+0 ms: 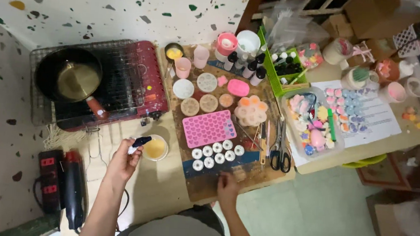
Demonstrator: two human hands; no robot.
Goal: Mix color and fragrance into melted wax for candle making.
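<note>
The left hand point(124, 160) is closed around a small dark bottle point(139, 143) with a white part near the fingers. The bottle's long side runs from the hand up and to the right, so its dark tip points at a small round cup point(155, 148). The tip is just beside the cup's left rim, maybe touching it; I cannot tell. The cup sits just to the right of this hand, on the pale floor near the wooden board point(199, 184), and it holds a yellow liquid. The left hand is much nearer to the cup than the other hand is. The right hand point(227, 186) rests on the near edge of the wooden board, fingers curled down; I cannot tell if it grips anything. Just past it stand two rows of little round white tins point(217, 154). Farther still lies a pink mould point(208, 128) full of small heart shapes. Far to the left, a black pan point(68, 76) sits on a red camp stove point(140, 80).
</note>
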